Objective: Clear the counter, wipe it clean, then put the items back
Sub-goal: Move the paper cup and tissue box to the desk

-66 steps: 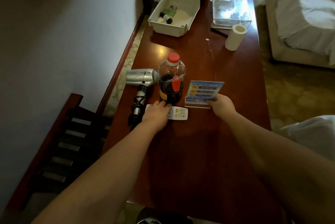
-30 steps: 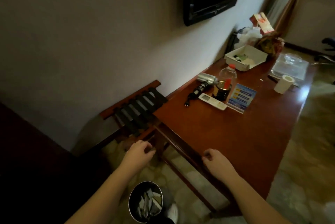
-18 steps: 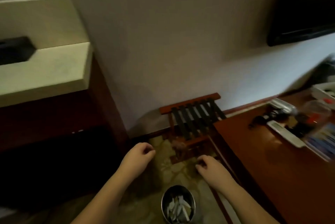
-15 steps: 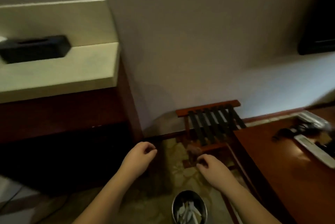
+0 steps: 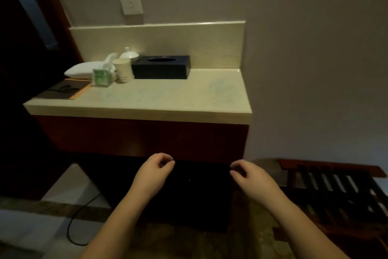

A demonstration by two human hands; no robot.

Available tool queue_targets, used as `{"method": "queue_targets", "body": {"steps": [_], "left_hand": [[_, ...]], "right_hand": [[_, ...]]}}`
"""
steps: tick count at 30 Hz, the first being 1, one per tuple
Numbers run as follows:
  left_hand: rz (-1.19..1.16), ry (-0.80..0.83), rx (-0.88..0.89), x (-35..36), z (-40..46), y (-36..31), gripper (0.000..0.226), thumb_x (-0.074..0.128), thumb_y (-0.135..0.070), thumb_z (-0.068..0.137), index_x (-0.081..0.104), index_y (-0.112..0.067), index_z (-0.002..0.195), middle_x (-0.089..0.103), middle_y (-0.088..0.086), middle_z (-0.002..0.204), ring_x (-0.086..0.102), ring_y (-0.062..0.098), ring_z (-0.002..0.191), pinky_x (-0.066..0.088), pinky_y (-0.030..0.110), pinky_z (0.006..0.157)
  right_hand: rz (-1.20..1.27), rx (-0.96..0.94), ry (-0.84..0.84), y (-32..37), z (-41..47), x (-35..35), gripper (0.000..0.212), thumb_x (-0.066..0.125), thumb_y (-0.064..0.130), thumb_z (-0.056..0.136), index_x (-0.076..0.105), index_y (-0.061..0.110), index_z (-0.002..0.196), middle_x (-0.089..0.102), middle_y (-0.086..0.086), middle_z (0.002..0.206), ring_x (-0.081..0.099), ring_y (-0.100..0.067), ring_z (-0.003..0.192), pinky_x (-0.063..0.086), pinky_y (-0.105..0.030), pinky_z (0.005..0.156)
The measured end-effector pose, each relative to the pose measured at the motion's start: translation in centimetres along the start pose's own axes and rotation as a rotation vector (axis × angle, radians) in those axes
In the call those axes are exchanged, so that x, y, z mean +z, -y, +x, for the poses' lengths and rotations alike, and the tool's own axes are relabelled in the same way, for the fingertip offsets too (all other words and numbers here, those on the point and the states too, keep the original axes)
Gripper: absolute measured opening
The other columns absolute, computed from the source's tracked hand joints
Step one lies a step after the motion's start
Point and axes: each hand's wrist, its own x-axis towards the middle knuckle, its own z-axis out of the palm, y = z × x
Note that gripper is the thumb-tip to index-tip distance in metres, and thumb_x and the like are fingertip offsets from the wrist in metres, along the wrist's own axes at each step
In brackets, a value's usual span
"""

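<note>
Both the left hand and right hand hang loosely curled and empty below the pale counter, probably readying to clear the tissue box and paper cup at its far left.

Wall socket above backsplash; slatted luggage rack right; black cable on floor.

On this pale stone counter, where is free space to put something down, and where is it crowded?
The pale stone counter is bare along its front edge and on its right side, from the black tissue box to the right edge. The back left is crowded: a paper cup, a green packet, a white folded cloth and a dark folder.
</note>
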Motion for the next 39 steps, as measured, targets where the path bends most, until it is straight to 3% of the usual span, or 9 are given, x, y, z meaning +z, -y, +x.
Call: {"method": "queue_targets", "body": {"steps": [3, 5, 10, 17, 22, 28, 31, 35, 39], "left_hand": [[-0.029, -0.048, -0.003, -4.9, 3.1, 1.5, 0.014, 0.057, -0.033, 0.095, 0.063, -0.029, 0.107, 0.059, -0.009, 0.106, 0.062, 0.012, 0.090, 0.054, 0.032, 0.078], [-0.024, -0.109, 0.020, -7.9, 5.2, 2.2, 0.015, 0.057, -0.031, 0.094, 0.064, -0.027, 0.106, 0.061, -0.008, 0.105, 0.060, 0.010, 0.091, 0.052, 0.031, 0.079], [-0.009, -0.240, 0.069, -13.5, 10.6, 2.7, 0.013, 0.061, -0.025, 0.091, 0.067, -0.018, 0.100, 0.064, -0.001, 0.099, 0.059, 0.013, 0.087, 0.045, 0.029, 0.071], [0.107, -0.341, 0.124, -18.5, 18.5, 0.7, 0.018, 0.056, -0.025, 0.093, 0.063, -0.017, 0.108, 0.059, -0.004, 0.105, 0.054, 0.008, 0.081, 0.040, 0.025, 0.063], [0.211, -0.378, 0.129, -20.3, 24.6, -0.3, 0.024, 0.057, -0.023, 0.091, 0.060, -0.014, 0.113, 0.056, 0.001, 0.115, 0.052, 0.015, 0.092, 0.037, 0.023, 0.062], [0.282, -0.415, 0.034, -21.0, 30.9, -1.7, 0.040, 0.059, -0.020, 0.090, 0.051, -0.016, 0.129, 0.041, 0.007, 0.131, 0.047, 0.021, 0.103, 0.049, 0.036, 0.086], [0.365, -0.430, -0.053, -20.8, 33.4, -2.3, 0.050, 0.061, -0.025, 0.090, 0.045, -0.021, 0.138, 0.036, 0.009, 0.136, 0.039, 0.029, 0.122, 0.041, 0.044, 0.101], [0.423, -0.439, -0.109, -20.5, 35.9, -2.4, 0.054, 0.061, -0.033, 0.091, 0.043, -0.022, 0.140, 0.035, 0.010, 0.138, 0.030, 0.030, 0.128, 0.033, 0.046, 0.104], [0.472, -0.472, -0.136, -20.4, 37.5, -1.8, 0.046, 0.058, -0.036, 0.093, 0.049, -0.019, 0.134, 0.045, 0.012, 0.132, 0.035, 0.030, 0.123, 0.035, 0.046, 0.101]], "right_hand": [[-0.009, -0.044, -0.050, 5.0, 3.9, -0.1, 0.018, 0.050, 0.039, 0.096, 0.053, 0.037, 0.114, 0.063, 0.012, 0.088, 0.056, 0.000, 0.062, 0.042, -0.018, 0.051], [-0.030, -0.070, -0.108, 8.0, 6.4, -0.3, 0.017, 0.051, 0.039, 0.096, 0.055, 0.035, 0.112, 0.062, 0.010, 0.081, 0.057, -0.006, 0.062, 0.041, -0.025, 0.053], [-0.089, -0.159, -0.182, 14.1, 12.2, -1.2, 0.026, 0.051, 0.034, 0.096, 0.059, 0.023, 0.118, 0.064, 0.004, 0.105, 0.059, -0.015, 0.094, 0.047, -0.031, 0.079], [-0.263, -0.201, -0.212, 19.1, 21.7, -4.3, 0.035, 0.050, 0.030, 0.097, 0.054, 0.018, 0.129, 0.061, -0.002, 0.122, 0.058, -0.017, 0.103, 0.047, -0.029, 0.083], [-0.385, -0.231, -0.251, 20.1, 28.9, -5.9, 0.040, 0.054, 0.034, 0.093, 0.053, 0.019, 0.129, 0.056, -0.006, 0.126, 0.056, -0.022, 0.108, 0.050, -0.035, 0.088], [-0.455, -0.205, -0.180, 20.6, 37.5, -7.5, 0.056, 0.060, 0.042, 0.088, 0.044, 0.019, 0.136, 0.047, -0.010, 0.132, 0.049, -0.029, 0.116, 0.046, -0.040, 0.095], [-0.501, -0.194, -0.116, 20.7, 41.1, -7.4, 0.067, 0.062, 0.051, 0.085, 0.037, 0.023, 0.141, 0.040, -0.012, 0.137, 0.040, -0.033, 0.125, 0.042, -0.044, 0.099], [-0.540, -0.191, -0.006, 20.4, 44.4, -6.8, 0.082, 0.060, 0.062, 0.081, 0.025, 0.029, 0.148, 0.027, -0.012, 0.150, 0.027, -0.038, 0.135, 0.033, -0.048, 0.108], [-0.507, -0.165, 0.050, 20.2, 46.1, -6.1, 0.090, 0.063, 0.065, 0.077, 0.020, 0.031, 0.149, 0.009, -0.012, 0.158, 0.031, -0.042, 0.134, 0.036, -0.049, 0.108]]}}
